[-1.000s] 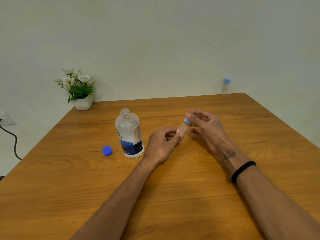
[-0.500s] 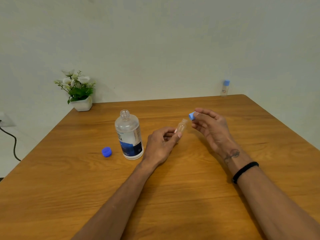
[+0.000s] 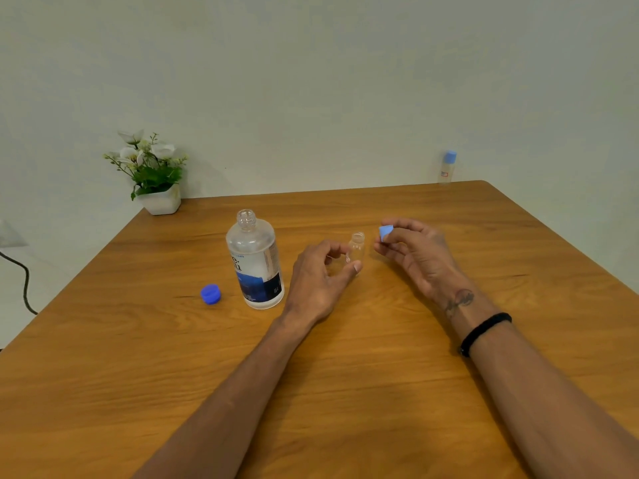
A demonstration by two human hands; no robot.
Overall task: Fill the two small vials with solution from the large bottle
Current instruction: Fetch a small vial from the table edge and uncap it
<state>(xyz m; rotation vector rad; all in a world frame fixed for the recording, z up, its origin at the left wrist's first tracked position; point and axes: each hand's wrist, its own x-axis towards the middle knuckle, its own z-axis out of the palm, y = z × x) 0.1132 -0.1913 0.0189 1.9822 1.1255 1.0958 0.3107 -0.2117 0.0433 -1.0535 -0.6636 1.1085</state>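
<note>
Blue label, lettering illegible, on uncapped large bottle (image 3: 255, 261); left hand (image 3: 320, 280) gripping open vial (image 3: 357, 249), right hand (image 3: 416, 254) pinching its light-blue cap (image 3: 385, 232).

Two bare forearms in view, no sleeves, no gloves. Left hand (image 3: 320, 276): no rings, no watch, nothing on wrist or forearm as far as visible. Right hand (image 3: 416, 252): no rings seen either. Right arm has a small dark tattoo (image 3: 459, 301) on the inner wrist, just below the palm; design too blurred to read, looks like a thin, scripty/curved shape. Further down the same arm, a narrow black band (image 3: 482, 332) wraps the arm, plain, looks like cord or elastic, no clasp or face visible. Nails short on both hands. Rest of body out of frame.
</note>
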